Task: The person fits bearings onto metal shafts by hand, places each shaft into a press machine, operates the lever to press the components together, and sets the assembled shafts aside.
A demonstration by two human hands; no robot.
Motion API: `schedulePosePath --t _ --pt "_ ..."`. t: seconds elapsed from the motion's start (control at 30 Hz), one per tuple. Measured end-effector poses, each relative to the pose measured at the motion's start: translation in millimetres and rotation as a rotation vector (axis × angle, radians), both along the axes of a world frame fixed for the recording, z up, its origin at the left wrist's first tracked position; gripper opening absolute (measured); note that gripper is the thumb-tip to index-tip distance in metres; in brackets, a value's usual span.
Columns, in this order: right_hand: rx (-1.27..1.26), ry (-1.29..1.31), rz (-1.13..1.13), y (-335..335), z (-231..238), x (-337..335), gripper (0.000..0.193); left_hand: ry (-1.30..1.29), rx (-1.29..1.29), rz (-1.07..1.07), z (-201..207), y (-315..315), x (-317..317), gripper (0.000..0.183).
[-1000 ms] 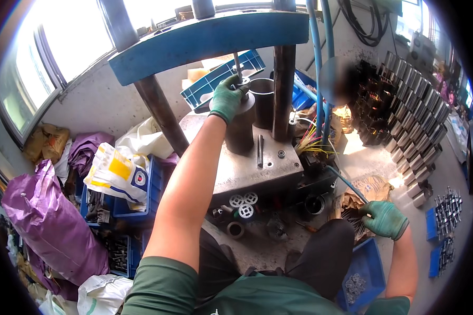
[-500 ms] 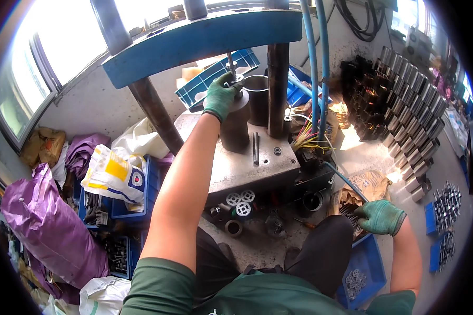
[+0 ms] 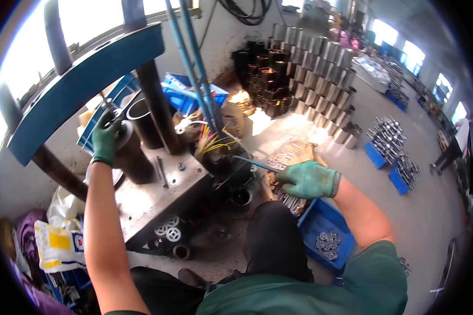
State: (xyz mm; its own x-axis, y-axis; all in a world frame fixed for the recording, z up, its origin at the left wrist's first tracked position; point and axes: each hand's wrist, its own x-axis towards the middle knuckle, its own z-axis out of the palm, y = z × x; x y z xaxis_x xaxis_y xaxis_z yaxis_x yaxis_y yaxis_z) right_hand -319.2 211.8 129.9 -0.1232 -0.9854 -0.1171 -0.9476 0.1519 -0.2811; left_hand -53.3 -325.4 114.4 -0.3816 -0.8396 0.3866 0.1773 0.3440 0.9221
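My left hand [image 3: 105, 142], in a green glove, is closed around the lower part of a thin upright metal shaft [image 3: 104, 98] above a dark cylinder [image 3: 134, 160]. The fingers partly hide what they grip. A pale round disc tops the cylinder, which stands on the metal bed [image 3: 136, 205] of a press with a blue crossbeam [image 3: 89, 86]. At the right, my right hand [image 3: 310, 180], also gloved in green, wraps round the end of a blue lever [image 3: 255, 163] that runs to the unit beside the press.
A second hollow cylinder [image 3: 139, 113] and a short bar [image 3: 162, 172] are on the bed. Spoked discs [image 3: 172, 233] lie below it. Beside my knee is a blue bin [image 3: 312, 223] of small metal parts. Stacked metal tubes [image 3: 320, 68] stand behind. Another person [image 3: 457, 142] walks at far right.
The view has swung to the right, so the press appears farther left and more tilted. Both hands keep their places on the shaft and the lever.
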Motion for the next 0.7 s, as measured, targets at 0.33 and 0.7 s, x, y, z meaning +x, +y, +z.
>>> schedulePosePath --t 0.33,0.7 --pt "-0.216 0.216 -0.237 -12.6 22.2 9.5 0.037 0.125 0.065 -0.098 -1.5 -7.7 2.5 0.028" --pt "-0.925 0.413 -0.199 -141.4 79.3 -50.6 0.021 -0.01 -0.056 -0.191 -33.3 -84.2 12.0 0.04"
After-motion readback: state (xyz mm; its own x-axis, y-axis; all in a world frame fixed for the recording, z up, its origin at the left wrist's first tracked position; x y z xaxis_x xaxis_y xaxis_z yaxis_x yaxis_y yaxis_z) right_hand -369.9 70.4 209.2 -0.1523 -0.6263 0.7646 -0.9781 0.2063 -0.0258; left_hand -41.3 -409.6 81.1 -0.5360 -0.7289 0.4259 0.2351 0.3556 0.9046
